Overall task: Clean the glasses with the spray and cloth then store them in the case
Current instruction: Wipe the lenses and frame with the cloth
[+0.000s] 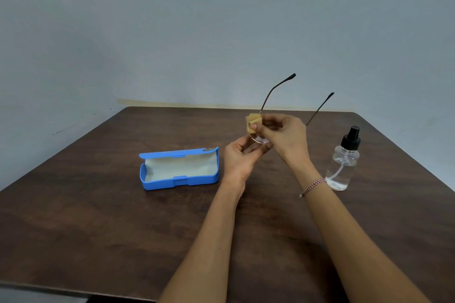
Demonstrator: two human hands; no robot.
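Thin-framed glasses (273,92) are held above the table's middle, both temple arms open and pointing up and away. My left hand (240,157) grips the frame from below, at the lower rim of a lens. My right hand (283,134) pinches a small yellow cloth (252,121) over the left lens. A blue glasses case (179,169) lies open on the table to the left of my hands, its pale lining showing and nothing inside. A clear spray bottle (343,162) with a black nozzle stands upright to the right of my right wrist.
The dark wooden table (98,216) runs up to a grey-blue wall at the back. Its near edge shows at lower left. A beaded bracelet (312,185) sits on my right wrist, close to the bottle.
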